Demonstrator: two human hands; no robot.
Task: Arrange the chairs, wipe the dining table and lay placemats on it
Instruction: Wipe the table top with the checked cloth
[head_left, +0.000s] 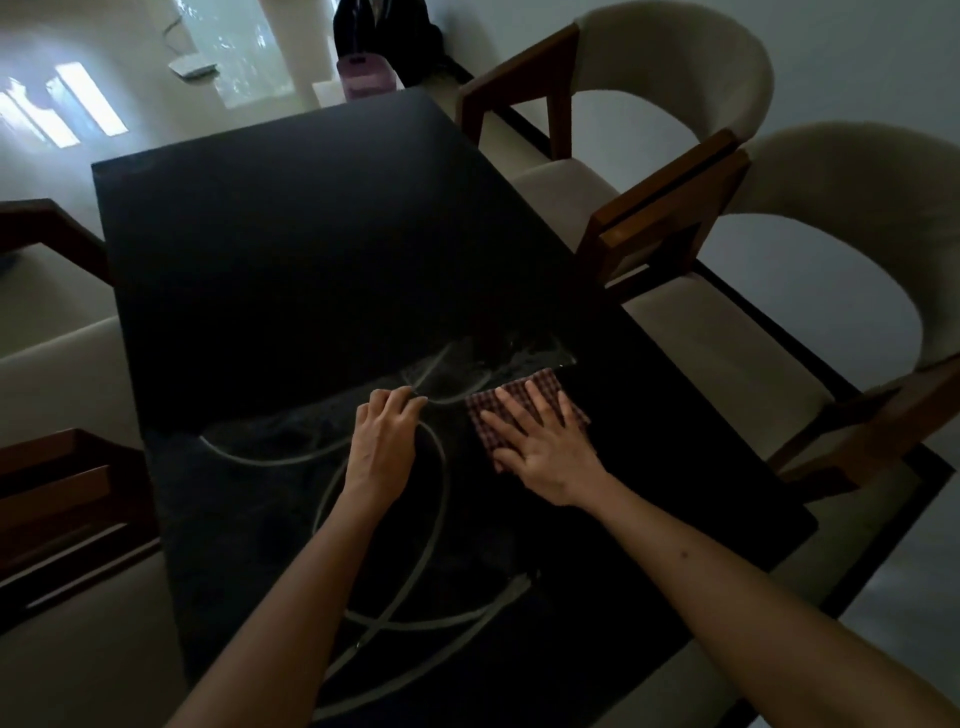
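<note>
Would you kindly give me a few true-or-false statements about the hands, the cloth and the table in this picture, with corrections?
1. The right hand presses flat on the checked cloth. True.
2. The left hand holds the cloth. False: it rests on the bare table, fingers curled, beside the cloth.
3. Placemats lie on the table. False: none are visible.
4. Wet wipe streaks show on the near part of the table. True.
5. Two cream chairs stand along the right side. True.

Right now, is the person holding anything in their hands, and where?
Nothing is gripped. The right hand presses flat on the middle of a checked cloth on the dark table. The left hand holds nothing.
</note>
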